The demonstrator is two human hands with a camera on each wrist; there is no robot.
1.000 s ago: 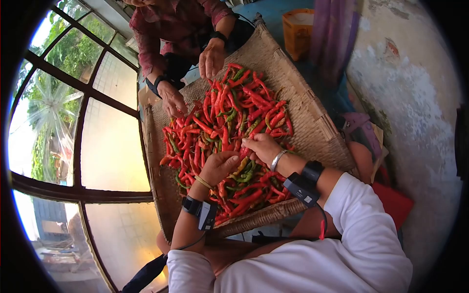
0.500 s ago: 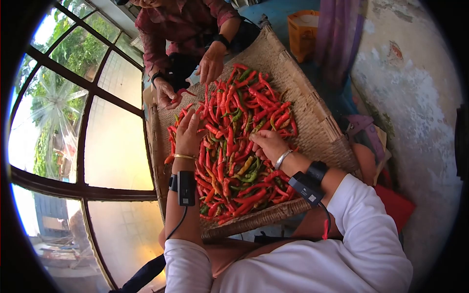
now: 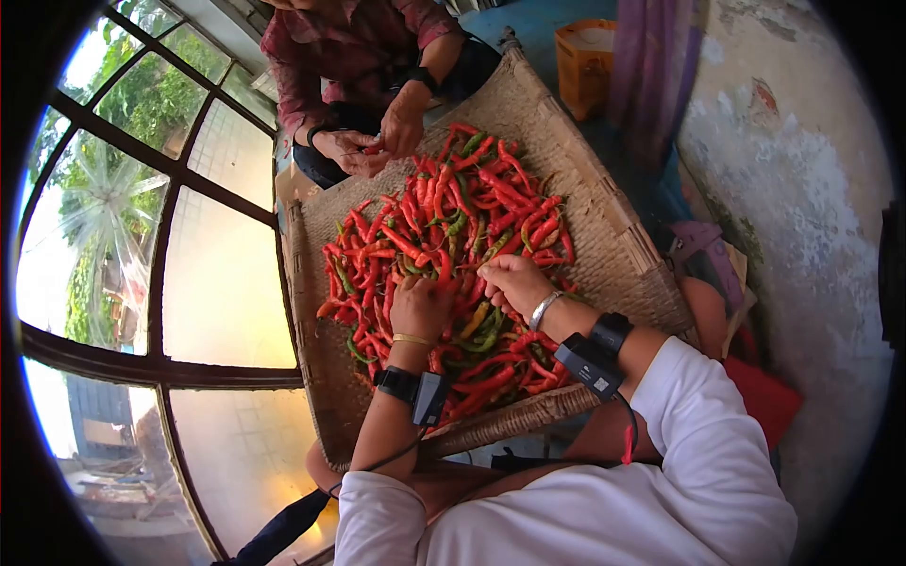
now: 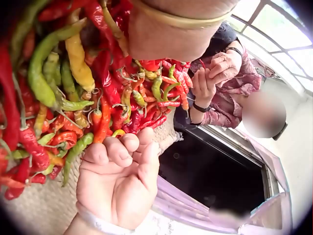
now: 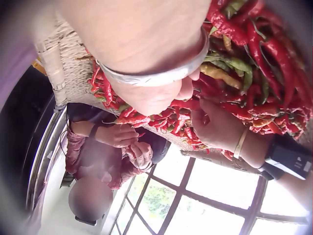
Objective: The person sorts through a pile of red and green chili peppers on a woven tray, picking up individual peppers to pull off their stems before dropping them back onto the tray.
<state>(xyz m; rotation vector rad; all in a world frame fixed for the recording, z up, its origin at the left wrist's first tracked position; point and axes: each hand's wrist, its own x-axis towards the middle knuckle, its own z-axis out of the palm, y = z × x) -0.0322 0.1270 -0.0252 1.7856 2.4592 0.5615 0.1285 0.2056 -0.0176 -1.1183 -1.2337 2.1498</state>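
Red, green and yellow chili peppers (image 3: 491,363) are heaped on a woven tray (image 3: 613,255). My left hand (image 3: 420,311) is low over the middle of the heap, back upward; in the right wrist view the left hand (image 5: 217,127) has its thumb and fingers curled round a red pepper, partly hidden. Close by on the right, my right hand (image 3: 521,285) hovers over the heap. Seen from the left wrist, the right hand (image 4: 117,181) has loosely curled fingers, thumb beside the index finger, and no pepper shows in it.
Across the tray a person in a dark red patterned shirt (image 3: 330,57) holds a small red pepper between both hands. A paned window (image 3: 222,274) runs along the left. An orange container (image 3: 583,71) and a purple curtain (image 3: 651,80) are beyond the tray's right side.
My left hand went up to the heap's left edge and has come back down to its middle. My right hand shifted slightly right. The other person's hands have come together round a pepper.
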